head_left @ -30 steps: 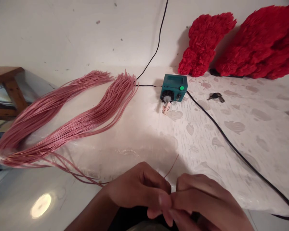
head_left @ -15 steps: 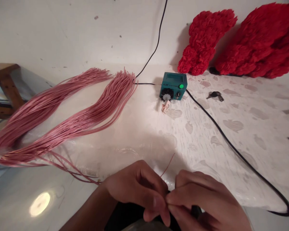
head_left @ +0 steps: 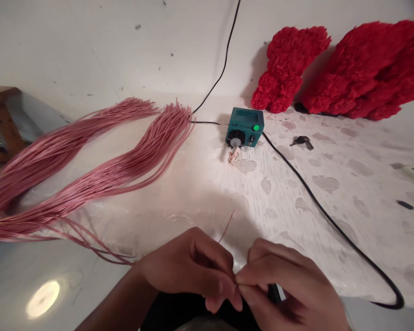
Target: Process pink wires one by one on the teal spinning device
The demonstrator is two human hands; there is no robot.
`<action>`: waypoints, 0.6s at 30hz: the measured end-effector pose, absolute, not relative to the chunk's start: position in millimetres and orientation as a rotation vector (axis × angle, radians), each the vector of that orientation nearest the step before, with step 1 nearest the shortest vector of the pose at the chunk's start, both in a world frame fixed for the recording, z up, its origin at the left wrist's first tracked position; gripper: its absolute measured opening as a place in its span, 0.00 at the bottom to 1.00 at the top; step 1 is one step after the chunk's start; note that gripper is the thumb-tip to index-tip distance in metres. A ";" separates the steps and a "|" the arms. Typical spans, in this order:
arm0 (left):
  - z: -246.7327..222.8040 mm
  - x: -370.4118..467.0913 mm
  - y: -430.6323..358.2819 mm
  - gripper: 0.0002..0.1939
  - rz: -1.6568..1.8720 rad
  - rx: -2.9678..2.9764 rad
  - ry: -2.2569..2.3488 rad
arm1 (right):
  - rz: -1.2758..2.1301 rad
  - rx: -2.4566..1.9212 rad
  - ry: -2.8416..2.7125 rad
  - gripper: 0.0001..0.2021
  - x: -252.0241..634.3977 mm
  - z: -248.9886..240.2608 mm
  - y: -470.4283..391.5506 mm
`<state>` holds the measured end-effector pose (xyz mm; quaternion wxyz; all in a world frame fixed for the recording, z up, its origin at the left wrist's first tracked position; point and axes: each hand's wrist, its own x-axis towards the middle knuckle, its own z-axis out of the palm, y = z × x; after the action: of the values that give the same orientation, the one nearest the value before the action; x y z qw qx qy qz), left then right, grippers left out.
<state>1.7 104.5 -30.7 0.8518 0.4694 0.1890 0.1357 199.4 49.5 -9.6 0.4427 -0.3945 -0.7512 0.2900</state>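
My left hand [head_left: 196,271] is closed on a thin pink wire [head_left: 227,226], whose free end sticks up above the knuckles. My right hand [head_left: 290,285] pinches at the same spot, thumb and forefinger meeting my left fingertips. A tiny pale bit of the wire shows between them; most of it is hidden by the fingers. Beneath my right palm is something black with a light edge that I cannot make out. Both hands are low in view, over the table's near edge.
A large looped bundle of pink wires [head_left: 124,170] lies at left. A teal box [head_left: 246,128] with a green button and black cable [head_left: 307,184] stands mid-table. Keys [head_left: 301,142] lie right of it. Bunches of red artificial flowers [head_left: 365,69] lean against the wall. A wooden stool [head_left: 3,119] stands far left.
The view has shifted slightly, showing more of the table's right side. Both hands keep their pinch together; the wire's free end appears a little further left.
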 end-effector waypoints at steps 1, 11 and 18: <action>-27.5 1.7 104.3 0.10 0.295 1.037 0.427 | 0.717 -0.977 -1.863 0.12 199.1 -9.9 50.3; -0.2 8.5 90.9 0.08 0.551 1.701 0.741 | 0.951 -1.008 -1.798 0.14 213.4 -14.3 52.7; 1.4 8.4 81.5 0.10 0.587 1.961 0.796 | 1.041 -1.083 -1.940 0.08 218.7 -8.4 55.7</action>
<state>8.4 81.5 1.4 0.4550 0.7950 0.3228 0.2381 218.7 55.7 -8.4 0.3372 -0.4157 -0.7442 0.3996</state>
